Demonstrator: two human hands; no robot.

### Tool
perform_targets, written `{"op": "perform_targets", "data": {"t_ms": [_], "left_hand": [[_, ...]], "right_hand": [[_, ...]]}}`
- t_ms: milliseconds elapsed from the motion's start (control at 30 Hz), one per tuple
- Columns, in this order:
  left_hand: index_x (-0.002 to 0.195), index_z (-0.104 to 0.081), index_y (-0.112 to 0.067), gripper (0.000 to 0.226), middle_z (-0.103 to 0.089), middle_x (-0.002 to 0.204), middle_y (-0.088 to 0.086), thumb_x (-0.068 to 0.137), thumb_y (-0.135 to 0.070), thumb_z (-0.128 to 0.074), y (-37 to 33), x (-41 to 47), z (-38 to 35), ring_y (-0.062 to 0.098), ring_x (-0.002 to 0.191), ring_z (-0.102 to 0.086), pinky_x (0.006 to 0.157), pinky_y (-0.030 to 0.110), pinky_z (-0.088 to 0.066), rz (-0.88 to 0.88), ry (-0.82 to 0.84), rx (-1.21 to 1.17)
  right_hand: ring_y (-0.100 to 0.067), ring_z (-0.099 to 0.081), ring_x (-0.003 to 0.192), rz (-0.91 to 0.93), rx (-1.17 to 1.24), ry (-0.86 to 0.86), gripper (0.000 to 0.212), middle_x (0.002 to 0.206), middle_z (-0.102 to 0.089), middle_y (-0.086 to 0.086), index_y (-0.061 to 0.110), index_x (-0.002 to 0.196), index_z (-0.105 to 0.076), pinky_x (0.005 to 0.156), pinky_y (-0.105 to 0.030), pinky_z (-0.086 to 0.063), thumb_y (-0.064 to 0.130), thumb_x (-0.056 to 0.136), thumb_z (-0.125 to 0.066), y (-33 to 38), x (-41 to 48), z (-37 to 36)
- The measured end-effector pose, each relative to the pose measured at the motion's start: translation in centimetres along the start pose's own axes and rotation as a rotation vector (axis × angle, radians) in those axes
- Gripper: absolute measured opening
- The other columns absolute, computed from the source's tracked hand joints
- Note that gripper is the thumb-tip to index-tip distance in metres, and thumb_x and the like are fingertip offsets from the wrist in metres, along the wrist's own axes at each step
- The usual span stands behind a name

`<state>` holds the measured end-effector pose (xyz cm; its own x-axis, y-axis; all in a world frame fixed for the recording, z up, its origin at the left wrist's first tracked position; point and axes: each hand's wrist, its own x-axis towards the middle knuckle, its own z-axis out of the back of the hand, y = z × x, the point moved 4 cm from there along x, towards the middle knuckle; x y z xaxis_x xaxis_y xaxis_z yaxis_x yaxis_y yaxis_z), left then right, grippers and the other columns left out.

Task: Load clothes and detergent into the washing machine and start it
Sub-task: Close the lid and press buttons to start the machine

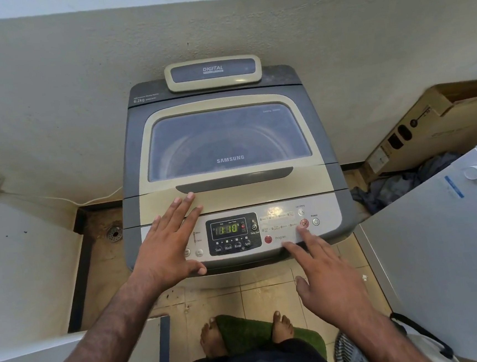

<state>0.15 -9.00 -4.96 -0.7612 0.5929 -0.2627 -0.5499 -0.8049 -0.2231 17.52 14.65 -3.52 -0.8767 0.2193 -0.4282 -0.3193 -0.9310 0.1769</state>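
A grey and cream top-loading washing machine (224,101) stands against the wall with its glass lid (226,141) shut. Its control panel (281,220) is lit and the display (228,229) reads 1:10. My left hand (169,239) lies flat and spread on the panel's left side, fingertips on the lid's front edge. My right hand (328,277) hovers at the panel's right, its index fingertip just below the red start/pause button (304,223), holding nothing. The drum's contents are too dim to make out through the lid.
A white appliance (444,235) stands close on the right, with a cardboard box (428,123) and a heap of dark clothes (396,184) behind it. A floor drain (114,234) lies to the left. My bare feet stand on a green mat (245,333).
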Motion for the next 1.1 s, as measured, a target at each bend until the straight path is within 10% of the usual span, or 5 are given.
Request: {"op": "perform_targets", "data": {"t_ms": [1100], "left_hand": [[0.159,0.013,-0.036,0.131,0.038,0.159,-0.019,0.068,-0.065,-0.077,0.6,-0.1,-0.8,0.007,0.148,0.033,0.126,0.043,0.004,-0.014,-0.035,0.021]], "right_hand": [[-0.021,-0.005,0.160,0.003,0.032,-0.011,0.079,0.172,0.021,-0.001,0.035,0.161,-0.008,0.120,-0.034,-0.038,0.041,0.099,-0.057,0.9,0.7,-0.3]]}}
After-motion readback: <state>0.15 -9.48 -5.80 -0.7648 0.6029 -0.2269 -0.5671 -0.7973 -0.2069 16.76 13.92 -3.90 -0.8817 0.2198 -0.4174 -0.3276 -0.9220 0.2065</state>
